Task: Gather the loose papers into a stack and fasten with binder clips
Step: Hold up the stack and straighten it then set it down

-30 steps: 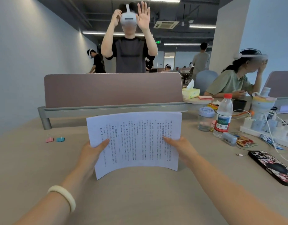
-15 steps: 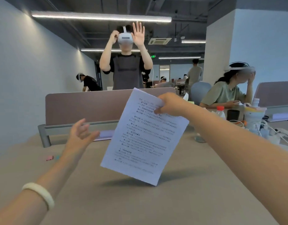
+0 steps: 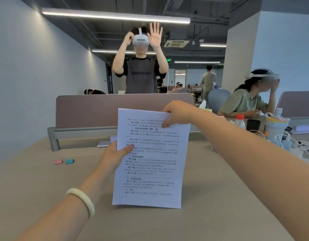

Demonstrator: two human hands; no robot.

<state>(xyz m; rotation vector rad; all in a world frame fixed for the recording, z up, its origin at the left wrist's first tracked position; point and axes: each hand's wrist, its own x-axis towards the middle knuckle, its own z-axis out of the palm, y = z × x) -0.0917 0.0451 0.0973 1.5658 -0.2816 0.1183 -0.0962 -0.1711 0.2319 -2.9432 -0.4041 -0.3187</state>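
A stack of white printed papers stands upright, its bottom edge resting on the beige table. My right hand pinches the top right corner. The left edge, about halfway up, is held by my left hand, thumb on the front. A pink binder clip and a teal binder clip lie on the table well to the left of the papers, apart from both hands.
A brown divider panel runs across the table behind the papers. At the right stand a water bottle, a dark cup, a pale container and white cables. People sit and stand beyond the divider.
The papers went from held flat in both hands, to swung up by the right hand alone, to upright in portrait. My left hand let go, then took hold of the left edge again.
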